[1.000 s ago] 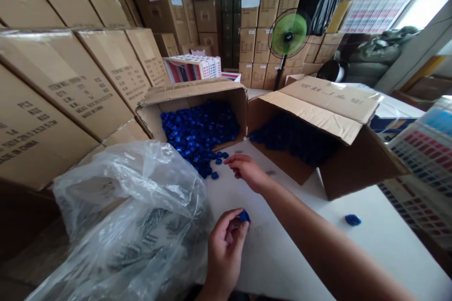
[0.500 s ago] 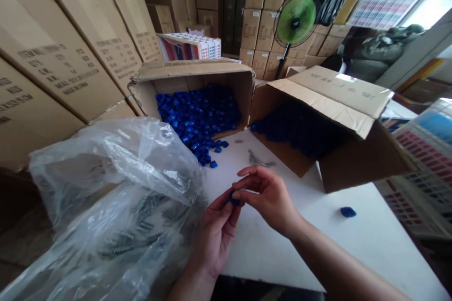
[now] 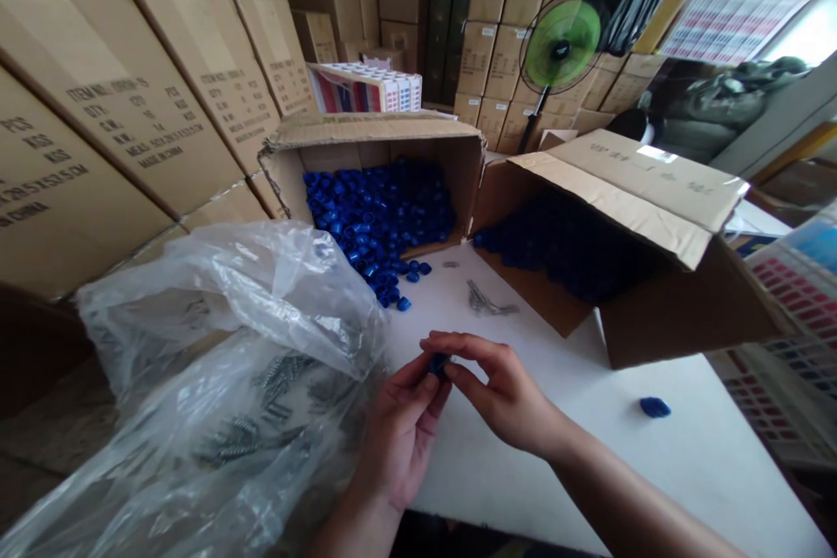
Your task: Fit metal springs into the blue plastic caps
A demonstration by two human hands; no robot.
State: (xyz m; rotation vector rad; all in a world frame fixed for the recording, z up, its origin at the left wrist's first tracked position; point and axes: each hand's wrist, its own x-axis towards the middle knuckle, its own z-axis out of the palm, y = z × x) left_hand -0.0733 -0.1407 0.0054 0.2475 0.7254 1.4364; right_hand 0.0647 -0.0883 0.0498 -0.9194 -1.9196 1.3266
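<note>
Just above the near part of the white table (image 3: 555,488), my left hand (image 3: 402,427) pinches a small blue plastic cap (image 3: 438,364) between thumb and fingers. My right hand (image 3: 510,397) meets it from the right, thumb and index finger on the same cap, whose details are mostly covered. Beyond my hands lies a little pile of metal springs (image 3: 487,301). Similar blue caps (image 3: 385,227) fill a tipped carton on the left, and several have spilled onto the table. A separate blue piece (image 3: 655,407) rests toward the right.
At left a clear plastic bag (image 3: 294,279) holds more springs (image 3: 281,384). Behind the table's middle, another open carton (image 3: 654,183) contains dark blue parts. Stacked boxes (image 3: 144,96) line the left side, a green fan (image 3: 562,44) stands behind, and plastic baskets (image 3: 798,305) are at right.
The view has shifted slightly, moving the surroundings rightward. My right index finger has come over the top of the cap, and its thumb has lowered; my left hand keeps its hold.
</note>
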